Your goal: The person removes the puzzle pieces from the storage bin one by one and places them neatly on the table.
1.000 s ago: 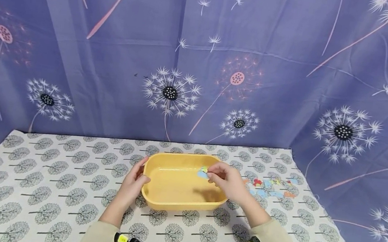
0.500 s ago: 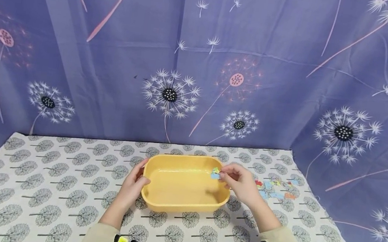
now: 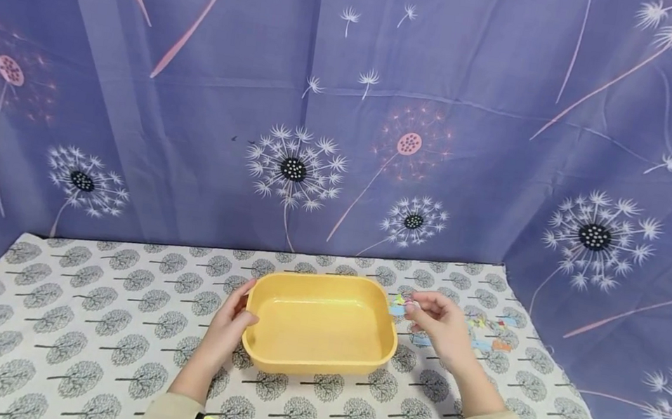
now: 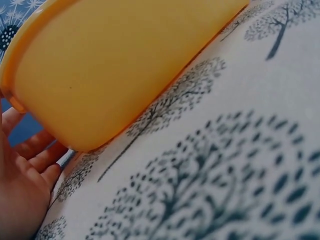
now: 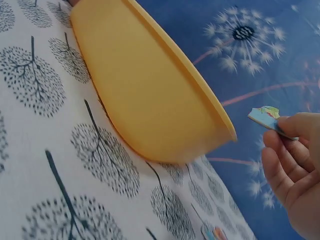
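Note:
A yellow rectangular plastic basin [image 3: 313,330] with rounded corners stands in the middle of the table. My left hand [image 3: 223,336] holds its left end, the thumb over the rim and the fingers along the outer wall. Just beyond the basin's right rim, my right hand [image 3: 449,332] pinches a small flat light-blue puzzle piece [image 5: 265,116] with yellow-green and red print. In the right wrist view the piece is up off the table, between thumb and fingers, apart from the basin [image 5: 145,85]. No pieces show on the basin's floor.
More flat puzzle pieces [image 3: 501,346], blue, orange and red, lie on the tree-print tablecloth [image 3: 104,321] right of the basin, partly hidden by my right hand. A purple dandelion-print curtain [image 3: 196,113] hangs behind and at the sides.
My right hand has carried the puzzle piece rightward, from above the basin's inside to past its right rim. The left hand keeps its hold on the basin, which stays nearly in place.

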Action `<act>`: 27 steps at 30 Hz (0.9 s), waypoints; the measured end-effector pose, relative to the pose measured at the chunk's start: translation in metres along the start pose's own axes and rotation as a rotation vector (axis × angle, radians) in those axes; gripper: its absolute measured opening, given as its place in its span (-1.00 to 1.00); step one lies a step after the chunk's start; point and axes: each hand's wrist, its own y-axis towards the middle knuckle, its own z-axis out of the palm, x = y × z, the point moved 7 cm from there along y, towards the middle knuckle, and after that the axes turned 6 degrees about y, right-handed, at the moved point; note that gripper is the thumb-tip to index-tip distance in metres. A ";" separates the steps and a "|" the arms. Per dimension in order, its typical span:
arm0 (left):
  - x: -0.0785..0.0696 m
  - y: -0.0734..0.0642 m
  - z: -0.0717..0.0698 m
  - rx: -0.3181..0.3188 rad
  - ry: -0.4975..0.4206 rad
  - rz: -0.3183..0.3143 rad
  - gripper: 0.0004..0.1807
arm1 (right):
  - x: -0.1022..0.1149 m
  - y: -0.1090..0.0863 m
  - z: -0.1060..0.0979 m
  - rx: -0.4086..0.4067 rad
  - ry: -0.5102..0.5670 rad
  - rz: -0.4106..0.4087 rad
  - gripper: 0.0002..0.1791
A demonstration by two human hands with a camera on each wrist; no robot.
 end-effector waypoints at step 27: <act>0.000 0.001 -0.003 0.006 -0.070 0.017 -0.23 | -0.055 -0.030 -0.142 -0.442 0.507 0.234 -0.83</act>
